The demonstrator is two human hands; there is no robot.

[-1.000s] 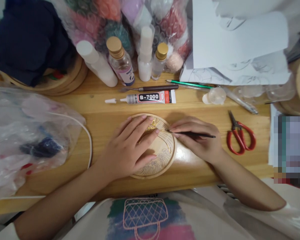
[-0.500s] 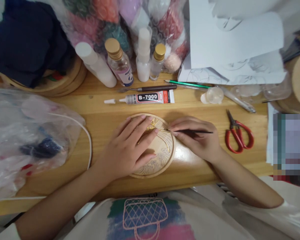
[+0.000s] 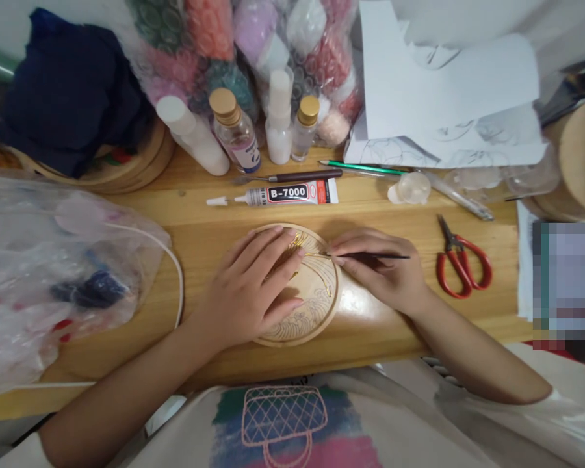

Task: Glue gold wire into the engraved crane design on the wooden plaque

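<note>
A round wooden plaque (image 3: 314, 305) with a raised rim lies on the table, its face covered in line drawing with gold strands on part of it. Across its left side my left hand (image 3: 253, 286) lies flat with the fingers spread, hiding much of the pattern. My right hand (image 3: 380, 266), at the plaque's right rim, pinches a thin dark-handled tool (image 3: 380, 255). The tool's slim tip reaches left over the gold lines near my left fingertips; its exact kind is too small to tell.
Behind the plaque lie a B-7000 glue tube (image 3: 287, 193), a brown-handled tool (image 3: 307, 175) and a green pencil (image 3: 365, 168). Red-handled scissors (image 3: 463, 260) rest at right. Several bottles (image 3: 234, 130), papers (image 3: 448, 78) and a plastic bag (image 3: 78, 260) surround the work area.
The camera view has shifted slightly. Both hands stay almost in place over the plaque, the tool still in my right hand.
</note>
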